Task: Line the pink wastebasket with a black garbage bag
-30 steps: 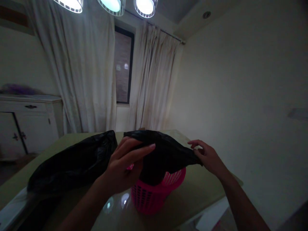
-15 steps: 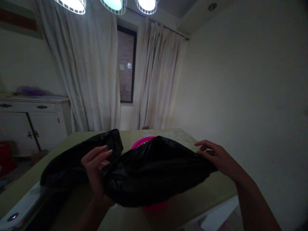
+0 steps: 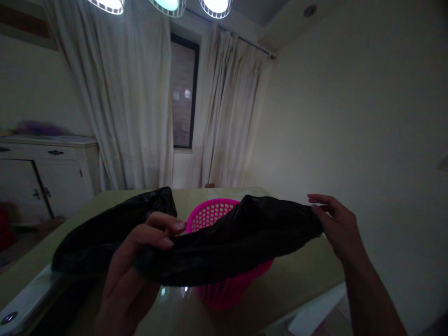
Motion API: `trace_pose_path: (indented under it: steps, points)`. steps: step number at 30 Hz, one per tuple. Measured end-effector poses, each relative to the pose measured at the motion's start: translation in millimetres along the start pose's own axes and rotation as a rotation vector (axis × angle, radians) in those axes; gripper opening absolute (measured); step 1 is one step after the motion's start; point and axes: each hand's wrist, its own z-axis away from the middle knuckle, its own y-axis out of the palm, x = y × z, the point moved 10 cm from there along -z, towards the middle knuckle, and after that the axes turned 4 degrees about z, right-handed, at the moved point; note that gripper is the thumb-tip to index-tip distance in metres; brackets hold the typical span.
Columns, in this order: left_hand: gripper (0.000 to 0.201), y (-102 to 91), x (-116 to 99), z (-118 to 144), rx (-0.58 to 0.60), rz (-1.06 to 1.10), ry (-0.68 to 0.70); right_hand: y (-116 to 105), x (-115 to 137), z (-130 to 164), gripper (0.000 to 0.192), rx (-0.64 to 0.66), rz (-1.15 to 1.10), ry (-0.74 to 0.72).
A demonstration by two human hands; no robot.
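Note:
A black plastic bag (image 3: pixel 238 238) is stretched between both my hands, just in front of and above a pink perforated basket (image 3: pixel 224 291) that stands on the table (image 3: pixel 301 275). My left hand (image 3: pixel 136 266) pinches the bag's left end between thumb and fingers. My right hand (image 3: pixel 338 228) grips the bag's right end, fingers partly spread. The bag hides the basket's near rim. Only the basket's far inner wall and lower body show.
A second black bag (image 3: pixel 105 233) lies on the table to the left, behind my left hand. A white cabinet (image 3: pixel 45 172) stands at the left wall. Curtains (image 3: pixel 133 107) and a dark window are beyond the table. The table's right edge runs near my right forearm.
The bag, draped over the basket a second ago, has been lifted and pulled out wide. My right hand moved right and up; my left hand moved left and closed on the bag.

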Motion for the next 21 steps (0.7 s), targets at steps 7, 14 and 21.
trace_pose_path:
  steps: [7, 14, 21]
  points:
    - [0.035, 52.2, -3, 3, 0.196, -0.089, -0.055, 69, 169, 91, 0.094, 0.463, -0.038, -0.710]
    - [0.036, 68.2, -16, -16, 0.176, 0.056, 0.013, 179, 203, 130, 0.026, 0.946, -0.155, -0.792]
    - [0.060, 57.4, 51, -24, 0.328, -0.332, -0.097, 190, 204, 122, 0.028, 0.802, 0.021, -0.863]
